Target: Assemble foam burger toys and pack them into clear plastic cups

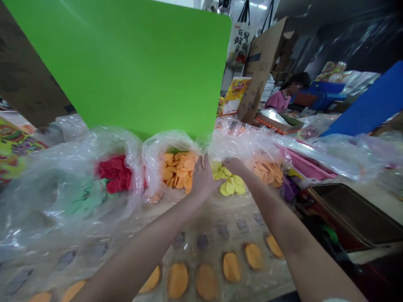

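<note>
My left hand [203, 178] reaches forward between a clear bag of orange discs [178, 170] and a bag of yellow discs [231, 184]; its fingers are curled, and what they hold is hidden. My right hand [234, 165] reaches into the yellow discs, its fingers out of sight behind the plastic. Below my arms lies a clear plastic tray [204, 251] with rows of pockets; several near pockets hold orange discs [231, 266], the farther ones look dark.
Other clear bags hold red pieces [115, 172], green pieces [83, 201] and more orange discs [267, 170]. A big green board [135, 63] stands behind them, a blue board [371, 105] at right. A dark tray [355, 216] is at right. Another person [283, 98] sits beyond.
</note>
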`<state>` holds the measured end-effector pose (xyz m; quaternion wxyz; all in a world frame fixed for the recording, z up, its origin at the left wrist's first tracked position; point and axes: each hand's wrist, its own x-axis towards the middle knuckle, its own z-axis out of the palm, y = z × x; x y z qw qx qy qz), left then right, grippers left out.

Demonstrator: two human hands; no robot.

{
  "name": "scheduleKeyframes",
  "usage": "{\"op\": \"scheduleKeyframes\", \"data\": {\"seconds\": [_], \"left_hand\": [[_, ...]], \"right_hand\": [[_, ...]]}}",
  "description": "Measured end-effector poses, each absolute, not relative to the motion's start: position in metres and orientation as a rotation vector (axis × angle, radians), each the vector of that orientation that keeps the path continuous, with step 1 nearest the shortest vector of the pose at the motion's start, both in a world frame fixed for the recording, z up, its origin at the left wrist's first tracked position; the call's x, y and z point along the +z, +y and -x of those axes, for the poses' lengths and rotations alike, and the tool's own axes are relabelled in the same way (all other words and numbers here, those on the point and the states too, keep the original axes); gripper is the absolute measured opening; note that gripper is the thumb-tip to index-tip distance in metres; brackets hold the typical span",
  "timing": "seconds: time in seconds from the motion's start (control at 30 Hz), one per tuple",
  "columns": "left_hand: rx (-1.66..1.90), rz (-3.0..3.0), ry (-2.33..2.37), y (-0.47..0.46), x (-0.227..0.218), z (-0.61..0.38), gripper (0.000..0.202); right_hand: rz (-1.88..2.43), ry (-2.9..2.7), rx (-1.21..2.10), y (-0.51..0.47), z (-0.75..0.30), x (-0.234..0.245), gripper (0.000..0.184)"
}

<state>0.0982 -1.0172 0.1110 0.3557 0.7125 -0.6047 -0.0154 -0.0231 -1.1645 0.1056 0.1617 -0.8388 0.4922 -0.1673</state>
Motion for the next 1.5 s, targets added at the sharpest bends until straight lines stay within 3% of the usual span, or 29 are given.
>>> {"op": "scheduleKeyframes", "data": {"seconds": [0.1,0.23,0.3,0.47,0.6,0.67,0.77,0.9,1.0,1.1,1.2,1.33,1.5], "left_hand": [[-0.035,-1.986,-1.539,-1.071,0.107,-0.111,0.086],[-0.136,-2.004,-1.591,-1.097,0.11,-0.151,0.032],[-0.088,-1.978,-1.61,-1.098,0.116,-0.169,0.018],[0.064,-1.917,-1.569,-1.095,0.134,-0.192,0.021],[0.056,-1.875,-1.588,-1.088,0.135,-0.201,0.021],[0.03,-1.854,-1.607,-1.083,0.133,-0.205,0.02],[-0.015,-1.838,-1.601,-1.067,0.13,-0.208,0.024],[-0.106,-1.719,-1.361,-1.022,0.128,-0.189,0.048],[-0.5,-1.507,-0.979,-0.984,0.121,-0.148,0.04],[-1.263,-1.124,-0.511,-0.961,0.108,-0.092,0.039],[-1.806,-0.724,-0.194,-0.948,0.092,-0.04,0.045],[-2.037,-0.601,-0.051,-0.928,0.072,0.008,0.03],[-2.237,-0.826,-0.166,-0.914,0.063,0.036,0.034]], "right_hand": [[2.633,1.213,-0.349,-1.161,0.014,0.081,0.017],[2.823,1.07,-0.279,-1.165,-0.001,0.061,0.051],[2.865,1.013,-0.24,-1.167,-0.008,0.054,0.062],[2.837,0.953,-0.182,-1.177,-0.016,0.043,0.062],[2.682,1.09,-0.143,-1.188,-0.013,0.041,0.027],[2.607,1.162,-0.153,-1.188,-0.012,0.04,0.019],[2.516,1.206,-0.224,-1.175,-0.009,0.04,0.018],[2.387,1.194,-0.369,-1.139,0.003,0.051,0.03],[1.999,0.993,-0.553,-1.094,0.018,0.064,0.041],[1.505,0.807,-0.722,-1.039,0.04,0.074,0.044],[1.592,0.987,-0.948,-0.991,0.068,0.078,0.037],[1.959,1.249,-1.094,-0.957,0.119,0.074,0.024],[1.718,1.607,-1.14,-0.945,0.22,0.062,0.029]]}}
